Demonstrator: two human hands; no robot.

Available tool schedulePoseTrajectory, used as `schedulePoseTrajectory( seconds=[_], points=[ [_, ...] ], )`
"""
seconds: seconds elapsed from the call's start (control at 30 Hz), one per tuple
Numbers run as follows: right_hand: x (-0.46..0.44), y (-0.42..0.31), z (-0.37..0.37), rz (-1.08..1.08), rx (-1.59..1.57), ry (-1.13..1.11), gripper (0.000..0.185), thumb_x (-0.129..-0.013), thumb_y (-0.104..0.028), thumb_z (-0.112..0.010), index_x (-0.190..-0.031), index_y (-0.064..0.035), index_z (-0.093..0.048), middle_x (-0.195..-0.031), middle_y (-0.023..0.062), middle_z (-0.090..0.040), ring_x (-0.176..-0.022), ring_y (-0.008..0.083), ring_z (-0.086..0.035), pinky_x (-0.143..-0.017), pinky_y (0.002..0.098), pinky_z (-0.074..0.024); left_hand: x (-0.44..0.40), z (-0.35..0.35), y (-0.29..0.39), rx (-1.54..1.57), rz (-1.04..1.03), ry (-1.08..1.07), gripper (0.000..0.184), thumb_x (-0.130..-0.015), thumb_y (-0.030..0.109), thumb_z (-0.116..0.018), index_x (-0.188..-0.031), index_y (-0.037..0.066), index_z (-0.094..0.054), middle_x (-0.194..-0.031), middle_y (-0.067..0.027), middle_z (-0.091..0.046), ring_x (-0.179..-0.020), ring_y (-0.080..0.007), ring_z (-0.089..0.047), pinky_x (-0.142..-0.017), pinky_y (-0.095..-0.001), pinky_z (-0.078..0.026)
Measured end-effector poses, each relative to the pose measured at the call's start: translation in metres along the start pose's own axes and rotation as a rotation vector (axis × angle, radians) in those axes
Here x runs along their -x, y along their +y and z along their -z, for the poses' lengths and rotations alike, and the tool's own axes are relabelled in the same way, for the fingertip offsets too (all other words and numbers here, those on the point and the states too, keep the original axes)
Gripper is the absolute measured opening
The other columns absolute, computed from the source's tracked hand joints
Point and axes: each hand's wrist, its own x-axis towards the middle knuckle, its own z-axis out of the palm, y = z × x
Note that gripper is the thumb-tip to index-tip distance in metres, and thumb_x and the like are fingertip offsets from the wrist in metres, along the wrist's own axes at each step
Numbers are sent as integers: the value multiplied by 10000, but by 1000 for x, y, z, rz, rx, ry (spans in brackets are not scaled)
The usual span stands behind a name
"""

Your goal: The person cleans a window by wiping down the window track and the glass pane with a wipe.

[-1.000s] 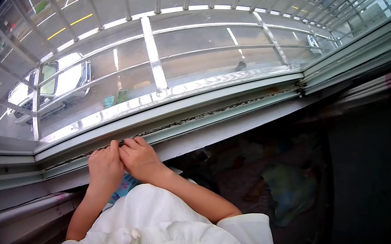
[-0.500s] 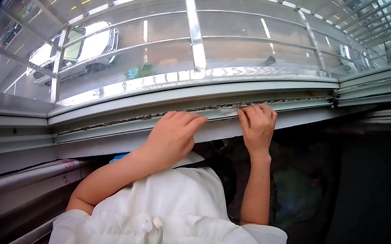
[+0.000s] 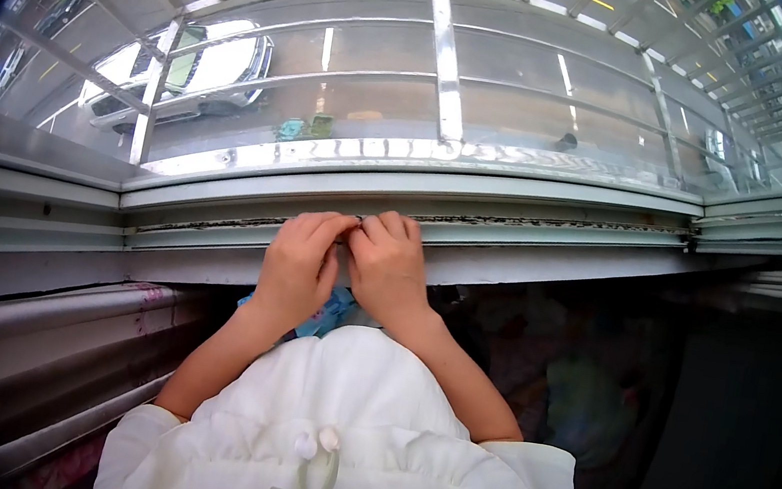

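A pale window frame (image 3: 553, 241) runs across the view, with a dark, speckled strip (image 3: 506, 220) along its track. My left hand (image 3: 301, 256) lies over the frame left of the middle, its fingers bent and together near the strip. Beside it, my right hand (image 3: 390, 263) has its fingers curled over the same track. The fingertips of both hands meet or nearly meet. Anything between them is too small to make out.
Beyond the frame are metal bars (image 3: 446, 66) and a street with a white car (image 3: 222, 57). A folded curtain (image 3: 57, 316) hangs at the lower left. Blue patterned cloth (image 3: 328, 314) shows below my hands. Dim, cluttered floor lies at the lower right.
Half a second ago my hands were apart, my right hand farther right along the track. It has moved left, and my hands are together again. The view has also shifted.
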Motion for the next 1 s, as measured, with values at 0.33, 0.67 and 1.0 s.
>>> schedulePoseTrajectory(
  seconds=[0.33, 0.67, 1.0],
  points=[
    [-6, 7, 3, -177, -369, 61, 45, -795, -57, -647, -838, -70, -652, -845, 65, -618, -856, 289, -559, -793, 400, -408, 3, 7, -3, 10, 23, 90, 409, -748, -52, -623, -1148, 31, -617, -1087, -134, -634, -1006, -330, -595, -854, -412, -472],
    [3, 22, 23, -77, -26, 260, 149, -769, 20, -682, -900, -48, -663, -938, 65, -642, -889, 272, -600, -789, 367, -465, 2, 11, -3, -31, -87, 204, 437, -758, -46, -636, -1187, 40, -618, -1177, -129, -620, -1068, -322, -589, -909, -392, -465],
    [10, 5, -6, 28, 154, 128, 374, -794, -110, -649, -1161, -35, -663, -1124, 79, -638, -1092, 236, -579, -927, 387, -430, 14, 3, -9, -140, -101, -33, 503, -786, 63, -609, -1277, -24, -543, -1321, -153, -553, -1244, -289, -510, -1040, -405, -389]
  ],
)
